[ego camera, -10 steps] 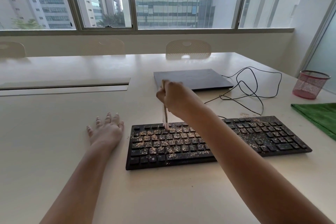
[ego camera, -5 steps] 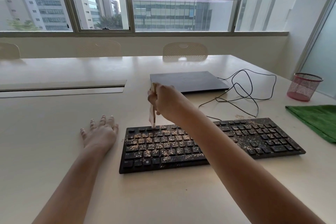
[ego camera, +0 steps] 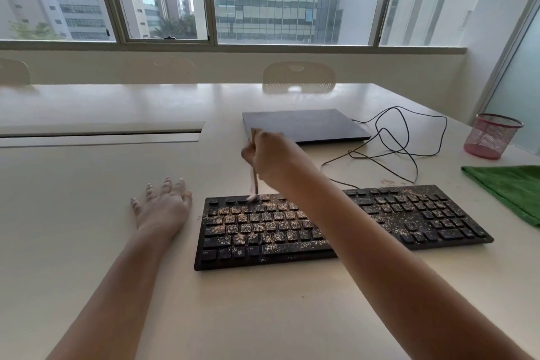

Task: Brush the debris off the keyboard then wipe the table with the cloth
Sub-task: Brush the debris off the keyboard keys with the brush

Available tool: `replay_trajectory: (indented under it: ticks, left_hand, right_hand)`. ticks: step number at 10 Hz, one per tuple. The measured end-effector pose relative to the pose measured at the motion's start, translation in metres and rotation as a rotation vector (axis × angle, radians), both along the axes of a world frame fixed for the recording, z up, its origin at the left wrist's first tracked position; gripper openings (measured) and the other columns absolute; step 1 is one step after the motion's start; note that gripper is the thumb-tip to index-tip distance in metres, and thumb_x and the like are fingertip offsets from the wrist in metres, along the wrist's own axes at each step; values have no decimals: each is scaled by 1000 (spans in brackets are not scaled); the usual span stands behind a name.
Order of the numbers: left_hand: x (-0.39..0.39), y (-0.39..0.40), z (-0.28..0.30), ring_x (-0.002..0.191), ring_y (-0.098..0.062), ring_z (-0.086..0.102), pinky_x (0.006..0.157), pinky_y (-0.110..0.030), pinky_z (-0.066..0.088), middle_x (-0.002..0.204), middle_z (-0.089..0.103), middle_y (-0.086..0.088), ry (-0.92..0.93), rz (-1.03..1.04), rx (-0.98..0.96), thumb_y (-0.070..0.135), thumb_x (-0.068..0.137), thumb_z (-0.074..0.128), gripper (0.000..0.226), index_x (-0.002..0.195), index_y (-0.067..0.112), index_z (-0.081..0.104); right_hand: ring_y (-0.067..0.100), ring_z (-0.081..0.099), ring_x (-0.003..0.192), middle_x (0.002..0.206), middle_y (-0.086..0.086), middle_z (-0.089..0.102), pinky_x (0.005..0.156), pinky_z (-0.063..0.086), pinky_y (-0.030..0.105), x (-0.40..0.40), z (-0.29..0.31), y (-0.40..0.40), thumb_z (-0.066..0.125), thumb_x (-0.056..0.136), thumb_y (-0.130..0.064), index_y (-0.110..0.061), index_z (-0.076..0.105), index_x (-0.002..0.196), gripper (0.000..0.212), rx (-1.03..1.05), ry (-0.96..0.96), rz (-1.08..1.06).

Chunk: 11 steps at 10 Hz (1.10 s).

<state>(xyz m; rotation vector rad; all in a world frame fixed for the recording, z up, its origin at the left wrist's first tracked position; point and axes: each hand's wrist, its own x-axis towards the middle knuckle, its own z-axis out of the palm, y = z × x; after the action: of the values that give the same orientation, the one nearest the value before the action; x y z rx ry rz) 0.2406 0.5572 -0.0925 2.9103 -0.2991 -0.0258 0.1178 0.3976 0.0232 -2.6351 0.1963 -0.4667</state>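
A black keyboard (ego camera: 423, 216) lies across the white table (ego camera: 87, 213), its keys sprinkled with tan crumbs, thickest on the left half. My right hand (ego camera: 271, 158) grips a thin brush (ego camera: 253, 184) held upright, bristles touching the top key row near the left end. My right forearm crosses over the keyboard's middle and hides those keys. Flat on the table just left of the keyboard rests my left hand (ego camera: 163, 204), fingers spread, holding nothing. A folded green cloth (ego camera: 511, 187) sits at the right edge.
A closed dark laptop (ego camera: 304, 126) lies behind the keyboard, with a looping black cable (ego camera: 406, 140) to its right. A pink mesh cup (ego camera: 491, 137) stands at the far right. A few crumbs (ego camera: 388, 182) lie on the table behind the keyboard. Chairs and windows are beyond.
The brush tip swept from the upper key rows up off the keyboard's back edge, then came back down onto the top row. My left hand stayed flat.
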Motion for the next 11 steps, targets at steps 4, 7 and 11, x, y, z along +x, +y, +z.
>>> replay_trajectory:
  ticks: [4,7,11]
  left_hand:
    - [-2,0,-2,146,-26,0,115,-53,0,159,3,6,5,1,4,44,101,16,52,151,30,11]
    - [0,-1,-3,146,-26,1,115,-54,1,159,4,6,-5,9,5,43,100,17,52,151,29,13]
    - [0,0,-3,146,-27,3,115,-54,1,159,7,4,-7,0,-2,42,101,18,52,150,28,16]
  right_hand:
    - [17,59,56,72,12,63,64,55,30,0,14,-45,41,99,-20,-1,53,90,24,379,179,-104]
    - [9,62,59,72,-2,62,60,55,22,-16,-3,-27,43,99,-19,-11,53,103,14,310,-188,95]
    - [21,65,61,71,-2,66,59,54,43,-47,-67,-38,45,97,-21,-14,56,96,13,262,-425,-17]
